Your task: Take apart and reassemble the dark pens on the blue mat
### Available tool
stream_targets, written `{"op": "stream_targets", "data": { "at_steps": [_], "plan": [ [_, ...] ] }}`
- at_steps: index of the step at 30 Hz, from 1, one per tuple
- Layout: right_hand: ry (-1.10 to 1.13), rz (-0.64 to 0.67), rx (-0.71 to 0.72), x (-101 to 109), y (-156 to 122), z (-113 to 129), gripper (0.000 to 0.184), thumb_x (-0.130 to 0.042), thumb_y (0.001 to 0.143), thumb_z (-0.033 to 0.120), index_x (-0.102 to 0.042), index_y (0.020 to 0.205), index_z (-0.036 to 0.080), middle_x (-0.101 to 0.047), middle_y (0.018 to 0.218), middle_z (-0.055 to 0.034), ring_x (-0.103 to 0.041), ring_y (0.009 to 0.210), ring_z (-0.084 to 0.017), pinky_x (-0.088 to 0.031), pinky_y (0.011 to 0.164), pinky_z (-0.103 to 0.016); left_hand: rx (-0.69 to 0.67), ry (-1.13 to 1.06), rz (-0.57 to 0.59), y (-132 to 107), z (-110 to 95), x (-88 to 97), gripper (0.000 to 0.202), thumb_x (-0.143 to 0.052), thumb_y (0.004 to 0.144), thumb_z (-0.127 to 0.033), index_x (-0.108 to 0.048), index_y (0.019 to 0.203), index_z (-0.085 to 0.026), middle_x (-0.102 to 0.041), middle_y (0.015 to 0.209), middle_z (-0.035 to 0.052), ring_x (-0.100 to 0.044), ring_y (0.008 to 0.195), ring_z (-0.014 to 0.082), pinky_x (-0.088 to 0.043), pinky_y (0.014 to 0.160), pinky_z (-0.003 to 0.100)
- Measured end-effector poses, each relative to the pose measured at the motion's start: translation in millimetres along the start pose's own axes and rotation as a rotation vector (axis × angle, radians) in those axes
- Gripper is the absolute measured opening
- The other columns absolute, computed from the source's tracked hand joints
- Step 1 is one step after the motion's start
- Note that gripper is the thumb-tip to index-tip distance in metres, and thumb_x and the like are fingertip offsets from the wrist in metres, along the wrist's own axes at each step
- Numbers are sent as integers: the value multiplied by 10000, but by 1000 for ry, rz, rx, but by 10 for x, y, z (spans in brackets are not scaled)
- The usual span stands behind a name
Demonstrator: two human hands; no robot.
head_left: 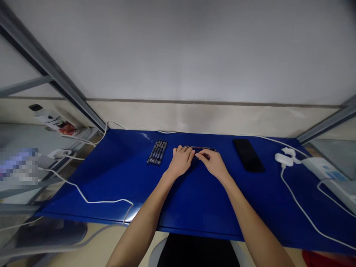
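Observation:
Several dark pens (157, 152) lie side by side on the blue tabletop (119, 174), left of my hands. Another thin, dark, pen-like row (198, 147) with a touch of red lies crosswise just beyond my fingers, partly hidden by them. My left hand (182, 160) is palm down with its fingers together, curled over the left end of this row. Close beside it, my right hand (213, 162) has thumb and forefinger bent together in a pinch near the left fingertips. Whatever is between those fingers is too small to make out.
A black phone (249, 155) lies right of my hands. Farther right are a white charger (284, 159) with its cable and a white power strip (330, 178). A white cable (102, 201) crosses the table's left side. A bottle (55, 120) stands beyond the metal frame. The wall borders the back edge.

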State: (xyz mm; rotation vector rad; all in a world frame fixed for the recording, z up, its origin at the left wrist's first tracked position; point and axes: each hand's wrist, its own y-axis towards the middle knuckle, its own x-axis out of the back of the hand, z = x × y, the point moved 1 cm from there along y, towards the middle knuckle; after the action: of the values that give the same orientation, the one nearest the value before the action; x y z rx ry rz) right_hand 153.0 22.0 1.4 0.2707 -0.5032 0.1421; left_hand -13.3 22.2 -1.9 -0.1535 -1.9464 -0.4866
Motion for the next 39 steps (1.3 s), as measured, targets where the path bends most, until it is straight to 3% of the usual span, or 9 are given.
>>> {"op": "stream_targets", "data": {
  "at_steps": [4, 8, 10, 13, 16, 19, 23, 30, 39],
  "plan": [
    [-51, -128, -52, 147, 35, -93, 328, -511, 915, 477, -702, 948, 213, -721, 849, -60, -657, 782, -219, -480, 713, -331, 44, 10, -17, 14, 52, -3, 398, -217, 1040, -387, -548, 926, -199, -620, 929, 53, -472, 894, 218, -280, 751, 348],
    [-350, -353, -109, 321, 40, -352, 295, -556, 879, 427, -670, 966, 169, -680, 883, -117, -610, 866, -274, -471, 791, -399, 81, 21, -43, 20, 85, -11, 402, -213, 1040, -386, -550, 928, -198, -613, 927, 59, -473, 897, 221, -276, 751, 345],
    [-521, -364, -178, 358, 22, -480, 317, -623, 822, 419, -657, 996, 156, -647, 941, -154, -563, 959, -325, -457, 817, -443, 84, 20, -55, 22, 92, -19, 401, -213, 1040, -387, -550, 933, -197, -611, 922, 59, -471, 895, 221, -274, 750, 345],
    [-626, -330, -230, 376, 0, -572, 215, -626, 806, 370, -654, 887, 173, -627, 977, -171, -540, 989, -343, -448, 813, -453, 81, 13, -63, 24, 98, -28, 411, -205, 1040, -392, -547, 925, -196, -609, 909, 57, -468, 887, 220, -271, 746, 343],
    [-510, -377, -242, 396, 14, -537, 172, -561, 850, 336, -636, 870, 182, -657, 879, -144, -593, 872, -301, -456, 767, -425, 84, 12, -65, 26, 106, -34, 420, -200, 1039, -398, -547, 918, -195, -608, 898, 57, -466, 882, 219, -270, 745, 342],
    [-194, -410, -187, 405, 53, -428, 226, -588, 852, 382, -636, 949, 184, -689, 854, -109, -630, 800, -250, -472, 743, -379, 94, 15, -64, 28, 113, -42, 418, -206, 1039, -399, -551, 923, -194, -609, 898, 58, -466, 884, 217, -271, 754, 343],
    [124, -296, -159, 365, 78, -269, 289, -644, 821, 436, -678, 987, 202, -700, 914, -87, -635, 798, -214, -476, 688, -325, 102, 12, -66, 28, 114, -49, 411, -209, 1040, -391, -552, 926, -196, -612, 906, 55, -469, 883, 214, -274, 761, 343],
    [218, -152, -213, 289, 61, -151, 228, -691, 783, 388, -701, 923, 208, -668, 761, -35, -586, 660, -166, -429, 599, -289, 91, 14, -82, 21, 97, -37, 399, -218, 1041, -389, -548, 918, -201, -616, 912, 51, -468, 883, 213, -270, 754, 345],
    [200, -113, -189, 218, 47, -107, 214, -679, 790, 369, -700, 929, 208, -701, 823, -49, -618, 696, -181, -468, 644, -313, 105, 10, -49, 23, 69, -31, 402, -213, 1039, -390, -547, 919, -202, -616, 934, 59, -471, 914, 218, -288, 779, 350]
  ]
}}
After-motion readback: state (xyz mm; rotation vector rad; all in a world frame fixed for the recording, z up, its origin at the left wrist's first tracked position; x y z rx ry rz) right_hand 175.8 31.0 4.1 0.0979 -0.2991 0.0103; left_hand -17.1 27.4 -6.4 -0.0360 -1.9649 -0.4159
